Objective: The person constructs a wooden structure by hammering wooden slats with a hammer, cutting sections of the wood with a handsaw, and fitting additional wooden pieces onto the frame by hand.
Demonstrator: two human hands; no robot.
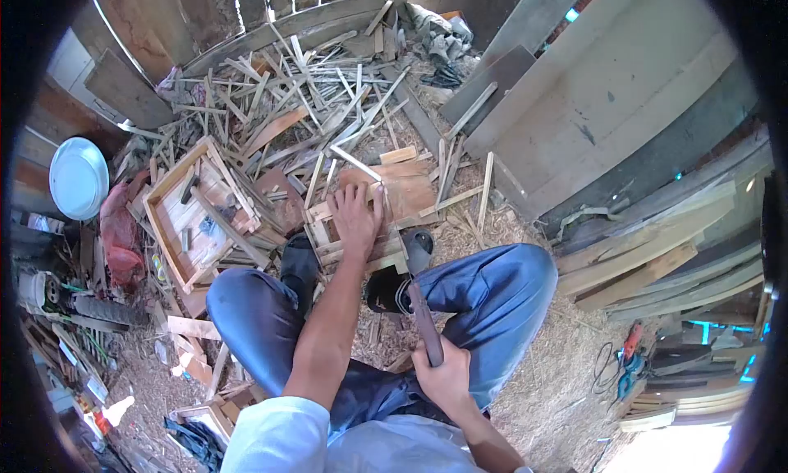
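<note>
My right hand point(444, 376) is closed round the brown handle of a long tool point(424, 325). Its thin far part points away from me, toward the woodwork between my feet. My left hand point(357, 216) presses down on a small wooden frame point(328, 247), its fingers bent over the wood and the thumb out to the right. What lies under the palm is hidden. A reddish-brown board point(410, 190) is just beyond those fingers. One pale, thin strip point(355, 163) runs up to the thumb.
A shallow wooden box point(197, 268) with tools inside stands to the left. Scrap strips point(304, 103) are heaped ahead. A large panel point(607, 95) leans on the right, above stacked planks point(657, 259). A corded tool point(630, 358) lies at the lower right.
</note>
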